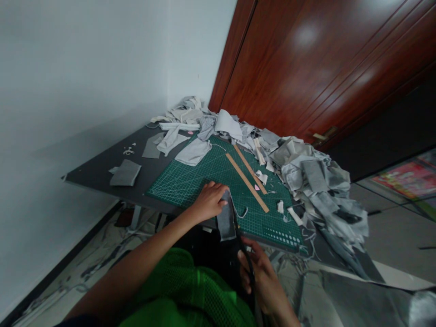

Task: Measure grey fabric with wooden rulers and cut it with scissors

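Observation:
My left hand (211,200) grips the upper end of a grey fabric piece (226,222) with its fingers closed. The piece hangs over the front edge of the table. In my right hand (260,274) is a pair of dark scissors (245,254), pointing up and away from me. Their blades lie along the right edge of the fabric. A thin pale strip (242,212) curls beside that edge. Beneath lies a green cutting mat (194,188).
Two wooden strips (247,182) and small scraps lie on the mat. Heaped grey and white fabric (318,181) covers the right and back of the table. Flat grey pieces (126,173) rest at left. A wall (85,81) and a reddish-brown door (289,63) stand behind.

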Available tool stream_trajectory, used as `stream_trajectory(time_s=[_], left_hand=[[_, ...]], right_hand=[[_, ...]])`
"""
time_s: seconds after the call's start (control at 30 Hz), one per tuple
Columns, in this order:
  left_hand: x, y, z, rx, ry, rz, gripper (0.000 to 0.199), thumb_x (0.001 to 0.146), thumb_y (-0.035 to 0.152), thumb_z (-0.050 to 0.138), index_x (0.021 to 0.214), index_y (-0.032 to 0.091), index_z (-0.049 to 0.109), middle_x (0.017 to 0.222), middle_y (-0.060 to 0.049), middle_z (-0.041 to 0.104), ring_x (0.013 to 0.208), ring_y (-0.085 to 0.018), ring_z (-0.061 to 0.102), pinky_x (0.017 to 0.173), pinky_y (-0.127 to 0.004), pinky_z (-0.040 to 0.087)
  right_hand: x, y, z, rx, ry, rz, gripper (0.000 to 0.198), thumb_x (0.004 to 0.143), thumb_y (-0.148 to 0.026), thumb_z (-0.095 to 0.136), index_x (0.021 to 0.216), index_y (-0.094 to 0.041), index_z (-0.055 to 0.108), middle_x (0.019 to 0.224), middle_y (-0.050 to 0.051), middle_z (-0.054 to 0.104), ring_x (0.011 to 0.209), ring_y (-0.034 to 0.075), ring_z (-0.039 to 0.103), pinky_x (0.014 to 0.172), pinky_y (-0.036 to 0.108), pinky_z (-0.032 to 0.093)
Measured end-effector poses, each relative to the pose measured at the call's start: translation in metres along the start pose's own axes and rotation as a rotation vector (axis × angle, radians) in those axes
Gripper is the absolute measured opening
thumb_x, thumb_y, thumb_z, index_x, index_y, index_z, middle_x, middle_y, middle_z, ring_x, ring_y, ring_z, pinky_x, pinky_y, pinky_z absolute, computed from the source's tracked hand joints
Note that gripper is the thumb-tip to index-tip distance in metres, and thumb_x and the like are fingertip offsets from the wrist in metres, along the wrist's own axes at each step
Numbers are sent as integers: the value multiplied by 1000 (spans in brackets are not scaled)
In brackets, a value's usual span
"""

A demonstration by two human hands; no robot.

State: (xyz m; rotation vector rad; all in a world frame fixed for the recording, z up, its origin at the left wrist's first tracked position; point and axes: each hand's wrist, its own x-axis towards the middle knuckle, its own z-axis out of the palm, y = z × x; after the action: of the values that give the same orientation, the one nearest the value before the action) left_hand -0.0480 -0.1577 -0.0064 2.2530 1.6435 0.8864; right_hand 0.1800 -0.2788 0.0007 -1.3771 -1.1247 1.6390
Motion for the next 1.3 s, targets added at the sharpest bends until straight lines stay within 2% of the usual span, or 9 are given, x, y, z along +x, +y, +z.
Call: stream_trajectory(time_s=[0.2, 0.5, 0.73, 0.97, 1.13, 1.3], left_hand=[[0, 0, 1, 48, -10, 3, 37, 90, 22, 63, 126, 24, 59, 120, -7, 62, 114, -28, 50, 99, -43, 39], [-4, 1, 3, 131, -24, 69, 34, 94, 21, 57, 126, 26, 63, 118, -8, 58, 112, -28, 48, 96, -43, 38], [-1, 1, 3, 137, -35, 33, 37, 94, 25, 58, 131, 22, 55, 124, -9, 59, 115, -29, 48, 98, -45, 38], [-1, 2, 3, 72, -30, -48, 50, 91, 22, 59, 139, 20, 43, 131, -10, 60, 123, -31, 47, 105, -48, 36], [-1, 1, 3, 62, -17, -45, 52, 91, 22, 61, 139, 18, 42, 130, -10, 62, 119, -31, 50, 101, -46, 38], [-1, 1, 4, 61, -6, -44, 52, 90, 22, 63, 138, 18, 43, 129, -10, 63, 118, -31, 51, 100, -45, 38]], right_hand=[[1, -3, 2, 38, 15, 18, 68, 69, -57, 86, 122, -26, 55, 67, -10, 47, 44, 5, 42, 35, 15, 31], [3, -19, 6, 134, 49, 133, 79, 52, -68, 88, 108, -25, 52, 63, -11, 52, 37, 3, 33, 30, 13, 25], [14, -22, 2, 28, 28, 102, 74, 59, -63, 88, 112, -25, 54, 66, -11, 52, 39, 3, 37, 30, 13, 28], [21, -28, 8, 13, -21, 52, 70, 63, -61, 87, 113, -22, 56, 61, -11, 49, 39, 4, 36, 31, 14, 31], [21, -25, 11, -4, -41, 44, 70, 66, -63, 85, 115, -22, 55, 54, -13, 43, 39, 5, 35, 32, 15, 30], [21, -24, 11, 2, -24, 40, 73, 65, -64, 86, 117, -22, 54, 61, -11, 48, 41, 4, 37, 32, 14, 30]])
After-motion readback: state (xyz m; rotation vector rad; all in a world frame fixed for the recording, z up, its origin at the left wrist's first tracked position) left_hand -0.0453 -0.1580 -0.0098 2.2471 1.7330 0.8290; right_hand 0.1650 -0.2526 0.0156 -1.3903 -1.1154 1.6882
